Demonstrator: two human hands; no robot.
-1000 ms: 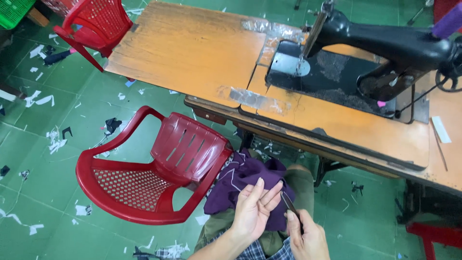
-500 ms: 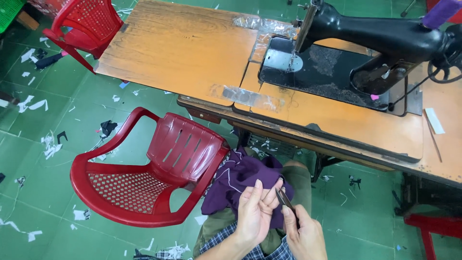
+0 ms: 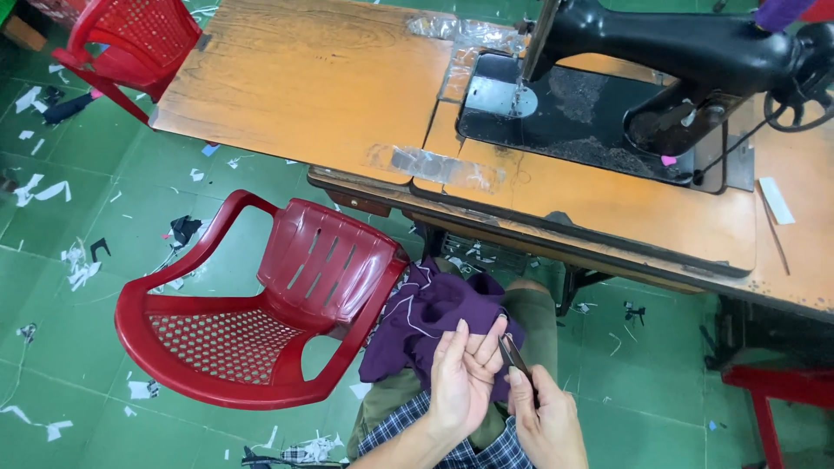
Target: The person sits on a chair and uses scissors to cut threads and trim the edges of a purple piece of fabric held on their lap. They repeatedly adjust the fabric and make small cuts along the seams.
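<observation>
A dark purple cloth [image 3: 426, 317] with a white thread line lies bunched on my lap, below the table's front edge. My left hand [image 3: 463, 379] holds an edge of the cloth, fingers curled up around it. My right hand [image 3: 543, 421] grips a small dark metal tool, thread snips by the look of it [image 3: 514, 354], with its tip against the cloth at my left fingertips. Both hands sit close together at the bottom middle of the view.
A black sewing machine [image 3: 678, 61] stands on a worn orange wooden table [image 3: 304, 87]. A red plastic chair [image 3: 252, 313] is at my left, another [image 3: 130, 39] at top left. Fabric scraps litter the green floor [image 3: 69, 260]. A red stool [image 3: 773, 391] is at right.
The view has shifted down and closer to the table. My hands stay together on the purple cloth, with the snips working at its edge.
</observation>
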